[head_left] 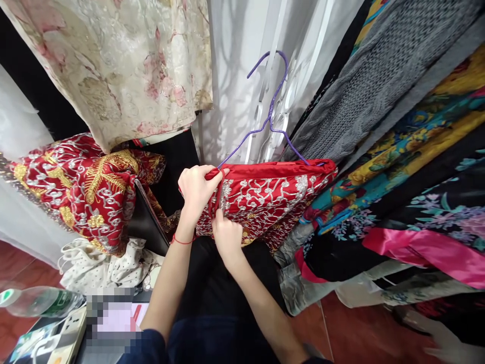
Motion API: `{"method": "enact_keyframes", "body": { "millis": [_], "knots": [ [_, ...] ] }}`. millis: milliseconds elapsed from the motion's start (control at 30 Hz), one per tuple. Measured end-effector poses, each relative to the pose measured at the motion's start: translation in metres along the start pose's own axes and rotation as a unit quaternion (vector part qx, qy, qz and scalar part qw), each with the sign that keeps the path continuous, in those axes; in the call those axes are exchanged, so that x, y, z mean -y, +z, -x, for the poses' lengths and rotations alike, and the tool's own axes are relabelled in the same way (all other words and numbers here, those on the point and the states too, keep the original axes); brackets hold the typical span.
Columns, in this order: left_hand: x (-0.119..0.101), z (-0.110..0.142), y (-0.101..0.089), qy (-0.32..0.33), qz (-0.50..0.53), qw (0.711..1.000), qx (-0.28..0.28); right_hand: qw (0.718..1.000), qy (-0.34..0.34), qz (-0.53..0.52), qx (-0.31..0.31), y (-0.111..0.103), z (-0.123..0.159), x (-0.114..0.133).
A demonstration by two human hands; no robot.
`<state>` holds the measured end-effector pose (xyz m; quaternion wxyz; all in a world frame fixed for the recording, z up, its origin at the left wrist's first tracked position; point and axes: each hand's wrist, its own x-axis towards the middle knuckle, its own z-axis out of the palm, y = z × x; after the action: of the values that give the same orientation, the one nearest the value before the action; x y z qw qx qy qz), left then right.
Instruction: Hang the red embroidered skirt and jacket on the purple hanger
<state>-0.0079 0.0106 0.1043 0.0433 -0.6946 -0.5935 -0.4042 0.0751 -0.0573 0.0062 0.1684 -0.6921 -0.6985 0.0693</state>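
My left hand (199,187) grips the embroidered red skirt (261,194) beside the purple hanger (270,119). My right hand (226,230) pinches its front.

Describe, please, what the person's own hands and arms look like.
The left hand and right hand wear no gloves. A thin red cord sits near the left wrist. A dark navy sleeve ends near the left elbow; a dark sleeve edge shows on the right.
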Motion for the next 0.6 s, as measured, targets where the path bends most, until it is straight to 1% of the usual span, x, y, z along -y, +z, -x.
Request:
{"method": "enact_keyframes", "body": {
  "millis": [67, 133, 167, 233, 267, 333, 400, 433, 467, 500, 533, 600],
  "knots": [
    [0.000, -0.001, 0.001, 0.001, 0.000, 1.000, 0.001, 0.998, 0.017, 0.011, 0.062, 0.028, 0.004, -0.005],
    [-0.001, -0.001, 0.001, 0.005, 0.001, 1.000, 0.003, 0.995, 0.018, 0.014, 0.094, 0.047, 0.004, -0.013],
    [-0.001, -0.001, 0.000, 0.009, 0.001, 1.000, 0.005, 0.995, 0.015, 0.013, 0.100, 0.051, 0.003, -0.017],
    [0.000, 0.000, -0.003, 0.029, -0.003, 1.000, 0.011, 0.995, 0.006, 0.010, 0.100, 0.047, 0.001, -0.028],
    [0.002, 0.000, -0.005, 0.044, -0.008, 0.999, 0.015, 0.995, -0.001, 0.009, 0.099, 0.039, 0.000, -0.034],
    [0.007, 0.001, -0.008, 0.078, -0.013, 0.997, 0.025, 0.995, -0.021, 0.004, 0.098, 0.014, -0.002, -0.047],
    [0.014, 0.001, -0.009, 0.109, -0.014, 0.994, 0.027, 0.994, -0.053, -0.011, 0.097, -0.020, -0.001, -0.061],
    [0.017, 0.002, -0.009, 0.120, -0.014, 0.992, 0.023, 0.990, -0.085, -0.037, 0.104, -0.039, -0.001, -0.068],
    [0.020, 0.002, -0.008, 0.128, -0.015, 0.992, 0.016, 0.988, -0.108, -0.058, 0.091, -0.058, -0.001, -0.075],
    [0.022, 0.002, -0.008, 0.133, -0.015, 0.991, 0.007, 0.989, -0.124, -0.064, 0.045, -0.076, -0.002, -0.081],
    [0.024, 0.002, -0.007, 0.136, -0.012, 0.991, -0.004, 0.988, -0.137, -0.064, -0.039, -0.093, -0.004, -0.088],
    [0.027, 0.003, -0.006, 0.139, 0.008, 0.990, -0.026, 0.965, -0.143, -0.023, -0.220, -0.123, -0.010, -0.104]
  ]
}}
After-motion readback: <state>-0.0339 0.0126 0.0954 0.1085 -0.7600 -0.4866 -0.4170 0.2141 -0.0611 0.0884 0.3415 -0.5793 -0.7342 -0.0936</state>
